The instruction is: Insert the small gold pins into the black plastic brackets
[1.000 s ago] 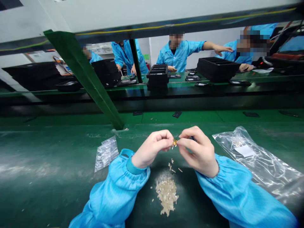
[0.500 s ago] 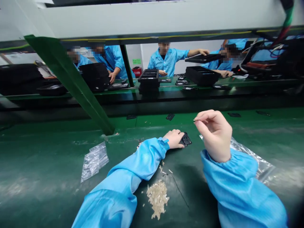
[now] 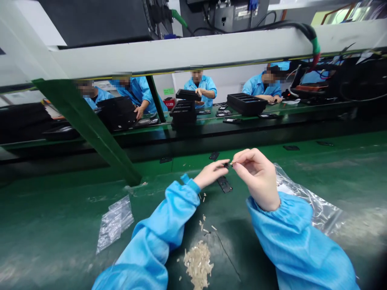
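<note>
Clear baggie (image 3: pixel 115 223) sits off toward the left of the worktop (image 3: pixel 66 229), probably parked out of the way. Scrap pile (image 3: pixel 198 264) is toward the near edge, likely for easy reach. Left hand (image 3: pixel 211 173) stretches its fingers to the right's fingertips; can't tell if they're gripping anything. Black part (image 3: pixel 225 185) lies just below, closer to the far edge than the pile. Right hand (image 3: pixel 256 177) pinches a tiny piece (image 3: pixel 231 163), maybe raised to see it. Half a second ago the left covered the black part; now it's off.

Free lane over bench (image 3: pixel 51 225) left of plastic pouch (image 3: pixel 115 223) — slanted green post (image 3: pixel 87 125) as barrier beyond.
</note>
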Demonstrator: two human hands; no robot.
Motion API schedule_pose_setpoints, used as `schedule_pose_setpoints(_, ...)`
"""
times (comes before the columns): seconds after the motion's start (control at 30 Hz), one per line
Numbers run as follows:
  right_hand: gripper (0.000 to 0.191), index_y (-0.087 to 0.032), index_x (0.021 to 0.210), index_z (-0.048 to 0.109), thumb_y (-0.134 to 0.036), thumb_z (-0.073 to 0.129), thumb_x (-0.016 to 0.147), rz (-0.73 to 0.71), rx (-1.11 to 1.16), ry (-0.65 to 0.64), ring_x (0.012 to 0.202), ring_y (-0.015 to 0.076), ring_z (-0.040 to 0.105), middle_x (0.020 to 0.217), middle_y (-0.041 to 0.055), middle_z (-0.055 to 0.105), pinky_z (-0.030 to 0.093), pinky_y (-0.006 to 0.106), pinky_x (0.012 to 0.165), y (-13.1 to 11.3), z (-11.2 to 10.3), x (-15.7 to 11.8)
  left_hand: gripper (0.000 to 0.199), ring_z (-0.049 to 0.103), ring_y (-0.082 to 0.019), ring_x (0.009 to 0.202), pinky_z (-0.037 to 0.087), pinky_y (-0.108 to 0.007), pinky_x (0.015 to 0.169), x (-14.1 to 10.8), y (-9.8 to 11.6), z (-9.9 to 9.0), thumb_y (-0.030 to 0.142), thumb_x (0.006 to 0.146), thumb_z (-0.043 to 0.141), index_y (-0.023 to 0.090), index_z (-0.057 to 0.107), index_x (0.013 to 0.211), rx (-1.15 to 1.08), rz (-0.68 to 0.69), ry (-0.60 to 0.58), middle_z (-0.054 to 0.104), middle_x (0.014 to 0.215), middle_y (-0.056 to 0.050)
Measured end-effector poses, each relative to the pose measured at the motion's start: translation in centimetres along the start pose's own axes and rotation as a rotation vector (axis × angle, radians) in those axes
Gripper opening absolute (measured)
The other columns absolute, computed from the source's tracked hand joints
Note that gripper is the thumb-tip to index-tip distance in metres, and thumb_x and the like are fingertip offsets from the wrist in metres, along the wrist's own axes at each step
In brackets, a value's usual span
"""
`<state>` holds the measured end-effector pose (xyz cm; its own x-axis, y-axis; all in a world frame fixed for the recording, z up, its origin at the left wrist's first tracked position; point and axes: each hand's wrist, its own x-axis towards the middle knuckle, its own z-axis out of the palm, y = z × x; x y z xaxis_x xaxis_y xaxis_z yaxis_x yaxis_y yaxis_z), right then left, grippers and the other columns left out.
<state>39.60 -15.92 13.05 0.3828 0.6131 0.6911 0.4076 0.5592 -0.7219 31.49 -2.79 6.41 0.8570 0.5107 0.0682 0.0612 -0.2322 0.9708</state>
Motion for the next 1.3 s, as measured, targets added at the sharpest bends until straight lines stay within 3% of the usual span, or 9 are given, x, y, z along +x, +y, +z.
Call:
schedule_pose_setpoints(0.07, 0.009, -0.019, 0.073, 0.052, -0.013, 0.057, 0.076, 0.044, 0.022, -0.024, 0.069, 0.0123, 0.054, 0.073, -0.0006, 0.055, 0.045, 0.026, 0.063, 0.3, 0.4, -0.1, 0.053, 0.056, -0.023, 0.103, 0.045, -0.035, 0.084, -2.5, 0.8, -1.7, 0.050, 0.087, 0.031, 0.022, 0.044, 0.129, -0.186, -0.011, 0.067, 0.055, 0.122, -0.009)
schedule_pose_setpoints(0.17, 0.007, -0.019, 0.075, 0.052, -0.016, 0.059, 0.076, 0.128, 0.041, -0.069, 0.066, 0.0114, 0.053, 0.072, -0.0010, 0.055, 0.044, 0.025, 0.060, 0.9, 1.4, -0.3, 0.051, 0.061, -0.022, 0.094, 0.047, -0.031, 0.076, -6.1, 1.6, -3.5, 0.054, 0.085, 0.038, 0.021, 0.051, 0.121, -0.782, -0.117, 0.233, 0.060, 0.113, -0.010)
schedule_pose_setpoints(0.23, 0.007, -0.018, 0.075, 0.052, -0.017, 0.060, 0.075, 0.171, 0.043, -0.097, 0.064, 0.0110, 0.052, 0.071, -0.0013, 0.054, 0.043, 0.024, 0.059, 1.2, 2.0, -0.4, 0.043, 0.062, -0.020, 0.089, 0.048, -0.028, 0.071, -7.7, 1.7, -3.9, 0.049, 0.081, 0.051, 0.019, 0.057, 0.112, -0.907, -0.153, 0.323, 0.062, 0.107, -0.009)
schedule_pose_setpoints(0.37, 0.008, -0.018, 0.071, 0.052, -0.020, 0.059, 0.075, 0.228, 0.040, -0.155, 0.061, 0.0105, 0.049, 0.069, -0.0010, 0.053, 0.041, 0.024, 0.055, 1.5, 2.8, -0.9, 0.025, 0.063, -0.014, 0.079, 0.046, -0.021, 0.064, -8.7, 2.2, -3.3, 0.023, 0.071, 0.069, 0.014, 0.061, 0.093, -0.703, -0.071, 0.459, 0.064, 0.093, -0.006)
schedule_pose_setpoints(0.53, 0.012, -0.018, 0.071, 0.050, -0.022, 0.056, 0.081, 0.272, 0.057, -0.216, 0.057, 0.0094, 0.045, 0.069, -0.0014, 0.048, 0.038, 0.023, 0.051, 1.2, 3.3, -1.6, 0.019, 0.059, -0.008, 0.058, 0.044, -0.019, 0.055, -9.9, 4.2, -2.2, 0.027, 0.076, 0.062, 0.013, 0.061, 0.089, -0.310, 0.086, 0.486, 0.063, 0.077, -0.002)
schedule_pose_setpoints(0.77, 0.014, -0.020, 0.069, 0.047, -0.010, 0.053, 0.078, 0.065, -0.129, -0.157, 0.072, 0.0131, 0.051, 0.077, 0.0015, 0.051, 0.043, 0.026, 0.061, -0.3, 4.2, -2.5, 0.010, 0.050, -0.007, 0.044, 0.040, -0.018, 0.045, -12.2, 5.4, -0.9, 0.024, 0.077, 0.055, 0.015, 0.055, 0.074, 0.100, 0.135, 0.609, 0.052, 0.057, 0.004)
schedule_pose_setpoints(1.0, 0.017, -0.020, 0.069, 0.045, -0.006, 0.053, 0.075, -0.029, -0.290, -0.119, 0.066, 0.0118, 0.057, 0.072, -0.0002, 0.058, 0.046, 0.025, 0.060, -1.4, 4.5, -3.6, 0.007, 0.046, -0.007, 0.044, 0.037, -0.018, 0.043, -12.5, 5.6, -0.2, 0.017, 0.073, 0.054, 0.015, 0.054, 0.067, 0.448, 0.308, 0.720, 0.051, 0.052, 0.004)
schedule_pose_setpoints(1.3, 0.017, -0.020, 0.069, 0.045, -0.006, 0.053, 0.074, -0.166, -0.424, -0.100, 0.063, 0.0121, 0.058, 0.070, -0.0001, 0.059, 0.045, 0.024, 0.057, -1.6, 4.6, -3.6, 0.009, 0.044, -0.005, 0.041, 0.035, -0.015, 0.040, -12.7, 6.2, 0.3, 0.016, 0.071, 0.056, 0.014, 0.054, 0.063, 0.615, 0.412, 0.789, 0.051, 0.050, 0.004)
